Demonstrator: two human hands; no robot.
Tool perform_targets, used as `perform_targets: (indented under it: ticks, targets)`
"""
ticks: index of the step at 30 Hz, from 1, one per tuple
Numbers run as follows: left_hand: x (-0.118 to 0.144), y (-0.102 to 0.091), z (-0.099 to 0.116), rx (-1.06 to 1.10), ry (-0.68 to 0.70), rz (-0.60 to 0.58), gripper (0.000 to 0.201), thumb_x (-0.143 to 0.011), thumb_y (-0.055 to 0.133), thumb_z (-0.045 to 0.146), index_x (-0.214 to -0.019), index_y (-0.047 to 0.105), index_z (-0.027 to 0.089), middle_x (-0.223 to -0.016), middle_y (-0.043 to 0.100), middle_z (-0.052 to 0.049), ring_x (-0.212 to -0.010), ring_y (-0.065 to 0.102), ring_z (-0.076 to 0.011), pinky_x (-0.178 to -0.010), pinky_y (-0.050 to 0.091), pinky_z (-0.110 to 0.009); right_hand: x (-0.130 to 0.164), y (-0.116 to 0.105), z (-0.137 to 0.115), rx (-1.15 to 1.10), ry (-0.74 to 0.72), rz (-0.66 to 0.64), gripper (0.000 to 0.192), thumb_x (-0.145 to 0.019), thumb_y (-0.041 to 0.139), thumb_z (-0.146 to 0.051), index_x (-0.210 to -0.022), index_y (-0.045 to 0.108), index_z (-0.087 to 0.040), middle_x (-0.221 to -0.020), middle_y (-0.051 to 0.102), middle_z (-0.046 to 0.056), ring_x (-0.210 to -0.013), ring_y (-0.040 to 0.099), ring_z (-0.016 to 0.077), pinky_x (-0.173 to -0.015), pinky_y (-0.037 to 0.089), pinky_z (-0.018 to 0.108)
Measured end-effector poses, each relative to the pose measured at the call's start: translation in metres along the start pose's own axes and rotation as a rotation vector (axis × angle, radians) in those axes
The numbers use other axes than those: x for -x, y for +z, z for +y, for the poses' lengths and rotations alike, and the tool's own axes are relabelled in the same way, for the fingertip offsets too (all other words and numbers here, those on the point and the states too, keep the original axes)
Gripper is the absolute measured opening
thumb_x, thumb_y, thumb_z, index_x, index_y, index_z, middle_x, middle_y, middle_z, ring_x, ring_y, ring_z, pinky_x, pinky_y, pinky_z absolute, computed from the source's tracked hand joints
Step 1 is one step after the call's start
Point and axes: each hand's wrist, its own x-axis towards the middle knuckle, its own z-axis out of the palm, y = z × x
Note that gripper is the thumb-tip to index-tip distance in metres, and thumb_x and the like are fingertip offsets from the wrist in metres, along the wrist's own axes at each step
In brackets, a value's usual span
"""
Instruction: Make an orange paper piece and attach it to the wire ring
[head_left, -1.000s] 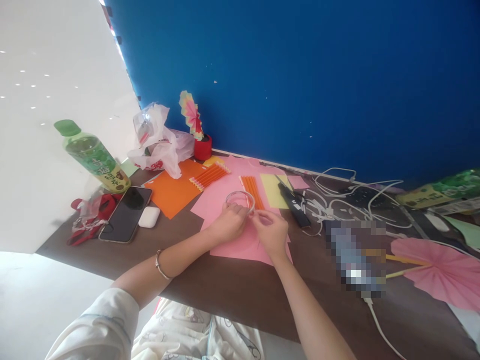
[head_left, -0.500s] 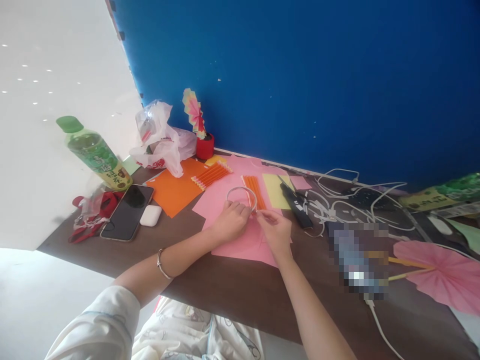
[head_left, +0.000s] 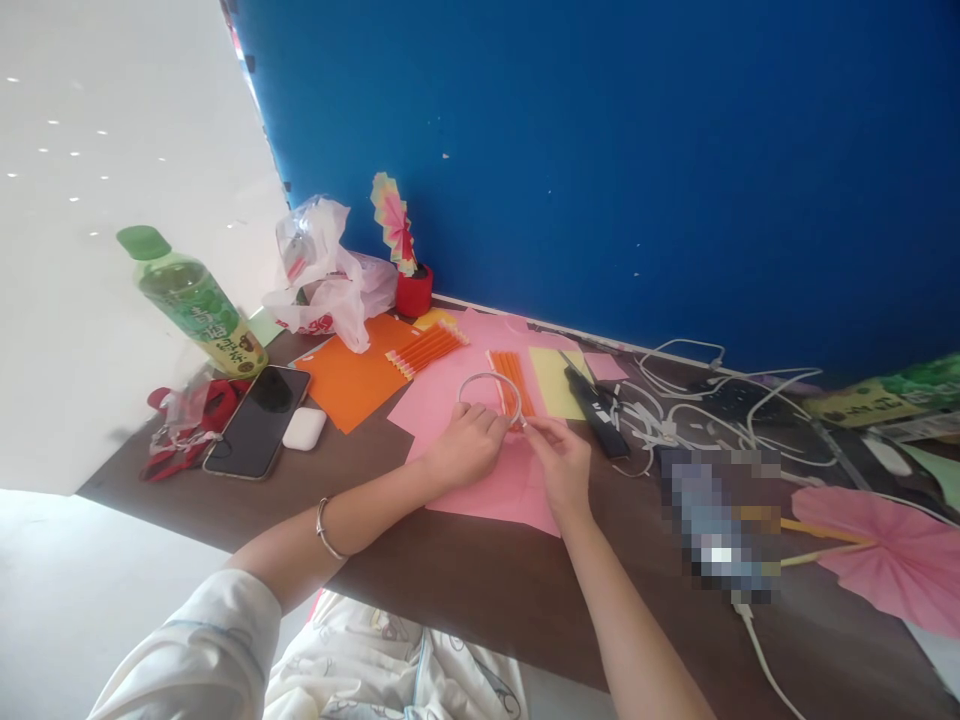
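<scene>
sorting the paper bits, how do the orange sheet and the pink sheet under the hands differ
The orange sheet lies bare by the earbud case; the pink sheet lies under both hands. The orange sheet looks smaller than the pink sheet. Both lie flat on the table.

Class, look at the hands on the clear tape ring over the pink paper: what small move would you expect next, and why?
Probably the right hand draws its pinch away from the tape ring to peel out a short strip. The left hand grips the ring above the pink paper, and the right fingertips meet its edge. Whether an end is already lifted is too small to tell.
</scene>
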Motion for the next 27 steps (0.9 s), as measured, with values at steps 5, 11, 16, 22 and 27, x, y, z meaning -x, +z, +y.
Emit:
perform_targets:
  ticks: [5, 11, 16, 22, 27]
  targets:
    - [0.0014, 0.0015, 0.0003, -0.062, 0.02, 0.033, 0.023, -0.082, 0.034, 0.004, -0.097, 0.049, 0.011, -0.086, 0.056, -0.01, -0.08, 0.049, -0.022, -0.069, 0.029, -0.033, 0.0004, -0.0014, -0.0003, -0.046, 0.036, -0.012, 0.017, -0.066, 0.067, -0.03, -0.079, 0.07, -0.019, -0.08, 0.07, 0.004, -0.079, 0.065, 0.0207, -0.078, 0.05, 0.036]
    - [0.0022, 0.001, 0.0008, -0.135, 0.064, 0.069, 0.02, -0.083, 0.033, 0.004, -0.092, 0.05, 0.012, -0.08, 0.054, -0.009, -0.077, 0.048, -0.021, -0.07, 0.029, -0.034, 0.0, -0.0028, 0.0011, -0.064, 0.082, -0.025, 0.015, -0.065, 0.067, -0.027, -0.078, 0.071, -0.02, -0.078, 0.071, 0.003, -0.078, 0.065, 0.021, -0.078, 0.05, 0.036]
    - [0.0027, -0.001, 0.0009, -0.171, 0.087, 0.114, 0.021, -0.084, 0.033, 0.004, -0.094, 0.05, 0.011, -0.078, 0.053, -0.008, -0.076, 0.047, -0.0202, -0.07, 0.029, -0.033, 0.0017, -0.0052, -0.0013, -0.034, 0.007, -0.049, 0.014, -0.069, 0.06, -0.023, -0.079, 0.07, -0.02, -0.08, 0.071, 0.003, -0.081, 0.065, 0.0205, -0.081, 0.049, 0.036]
    - [0.0028, -0.0001, 0.0011, -0.185, 0.096, 0.095, 0.022, -0.086, 0.031, 0.005, -0.094, 0.05, 0.01, -0.079, 0.052, -0.008, -0.076, 0.047, -0.02, -0.069, 0.029, -0.034, 0.0067, -0.0009, -0.0061, 0.224, -0.208, 0.088, 0.015, -0.069, 0.063, -0.028, -0.08, 0.067, -0.019, -0.079, 0.069, 0.005, -0.077, 0.063, 0.0206, -0.078, 0.049, 0.037]
    - [0.0033, 0.0016, 0.001, -0.176, 0.084, 0.113, 0.022, -0.085, 0.032, 0.005, -0.096, 0.05, 0.009, -0.078, 0.052, -0.008, -0.076, 0.047, -0.0205, -0.069, 0.029, -0.034, 0.0072, 0.001, -0.0059, 0.34, -0.33, 0.186, 0.016, -0.07, 0.063, -0.029, -0.081, 0.065, -0.019, -0.081, 0.069, 0.005, -0.076, 0.064, 0.0203, -0.078, 0.05, 0.037]
